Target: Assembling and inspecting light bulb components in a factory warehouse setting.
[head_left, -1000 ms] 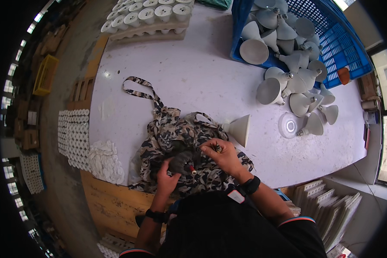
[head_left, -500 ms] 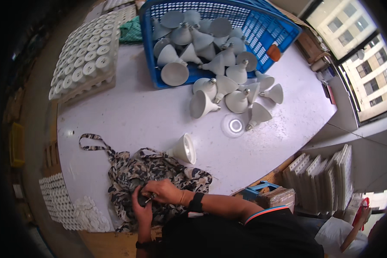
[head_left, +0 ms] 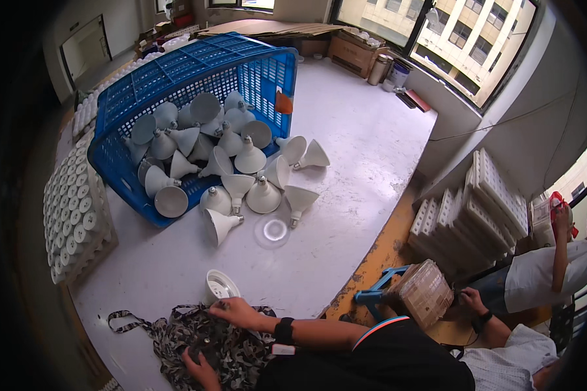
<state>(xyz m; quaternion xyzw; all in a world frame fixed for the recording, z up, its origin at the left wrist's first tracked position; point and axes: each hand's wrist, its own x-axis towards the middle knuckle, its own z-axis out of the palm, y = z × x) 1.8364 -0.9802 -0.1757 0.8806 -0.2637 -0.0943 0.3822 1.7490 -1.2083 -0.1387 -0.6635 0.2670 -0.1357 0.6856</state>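
A camouflage-patterned cloth with a strap (head_left: 169,335) lies bunched at the table's near edge. My left hand (head_left: 202,371) is low over it, fingers curved around something small and dark that I cannot make out against the cloth. Farther up, at the cloth's far side, my right hand (head_left: 238,313) has its fingertips pinched together; a small dark bit shows at them, too small to name. Just beyond those fingers a white cone-shaped lamp housing (head_left: 222,285) lies tipped with its wide mouth showing. The two hands are apart.
A blue plastic crate (head_left: 195,62) lies on its side, white lamp housings (head_left: 250,159) spilling from it. Near them is a clear round cover (head_left: 272,231). Trays of white cylinders (head_left: 72,215) stand left. At right are a blue stool (head_left: 372,296), a carton (head_left: 424,293) and co-workers (head_left: 541,274).
My right hand has come away from my left, toward the lamp housing. My left hand stays over the cloth. The head view has swung, showing more of the room and co-workers at right.
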